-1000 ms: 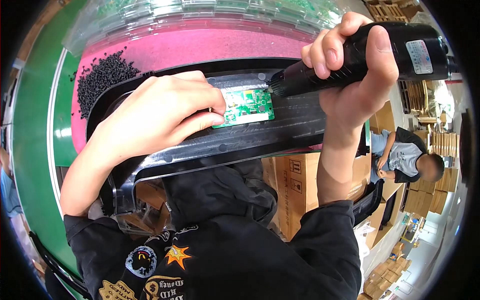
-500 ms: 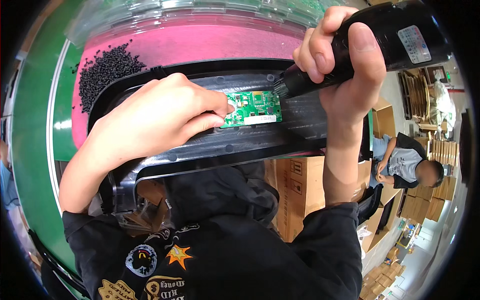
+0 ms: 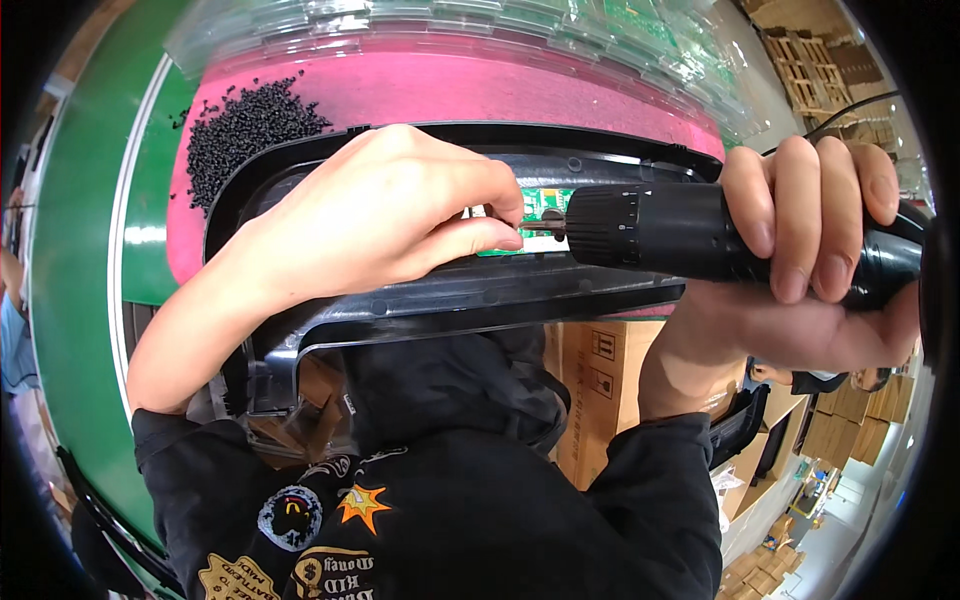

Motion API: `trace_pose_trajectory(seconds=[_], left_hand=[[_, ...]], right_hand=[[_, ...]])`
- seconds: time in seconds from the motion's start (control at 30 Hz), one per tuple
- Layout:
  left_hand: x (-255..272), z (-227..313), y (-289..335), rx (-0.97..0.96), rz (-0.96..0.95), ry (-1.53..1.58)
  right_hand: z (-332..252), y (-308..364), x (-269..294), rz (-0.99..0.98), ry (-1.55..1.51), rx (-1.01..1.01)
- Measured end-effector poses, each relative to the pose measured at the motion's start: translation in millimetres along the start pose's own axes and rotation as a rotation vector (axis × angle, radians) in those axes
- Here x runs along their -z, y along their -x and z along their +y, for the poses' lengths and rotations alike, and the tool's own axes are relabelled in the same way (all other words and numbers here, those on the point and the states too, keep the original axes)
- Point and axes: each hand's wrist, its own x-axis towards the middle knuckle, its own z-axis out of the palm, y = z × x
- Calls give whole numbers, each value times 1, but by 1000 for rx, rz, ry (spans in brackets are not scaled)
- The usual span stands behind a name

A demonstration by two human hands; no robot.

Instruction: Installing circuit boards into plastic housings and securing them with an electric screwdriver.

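My right hand (image 3: 797, 230) is wrapped round a thick black electric screwdriver (image 3: 675, 232), which lies almost level and points left. Its metal bit (image 3: 545, 226) sticks out over a green circuit board (image 3: 550, 197). My left hand (image 3: 385, 215) is closed in a pinch at the tip of that bit; whatever sits between thumb and forefinger is too small and hidden to name. The board rests inside a long, shallow black plastic housing (image 3: 385, 305), partly covered by my left fingers and the screwdriver's head.
A heap of small black screws (image 3: 250, 135) lies on the pink mat (image 3: 430, 95) at the far left. Clear plastic trays (image 3: 450, 30) stand behind it. The green table (image 3: 80, 240) stretches left. Below the housing is a cardboard box (image 3: 605, 375); another person (image 3: 800, 380) is partly visible at right.
The screwdriver has swung from a raised, tilted pose to nearly level, its bit now at my left fingertips. My left hand has lifted from the board's left end and shifted slightly right.
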Motion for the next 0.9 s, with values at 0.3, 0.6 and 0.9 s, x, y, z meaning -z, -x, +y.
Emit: trace_pose_trajectory(seconds=[0.3, 0.6, 0.9], left_hand=[[-1, -3, 1, 8, -3, -12], [-2, -7, 2, 51, 154, -169], [2, -9, 1, 163, 231, -148]], right_hand=[[11, 2, -8, 18, 68, 69], [35, -11, 5, -116, 197, -16], [52, -15, 12, -93, 272, -107]])
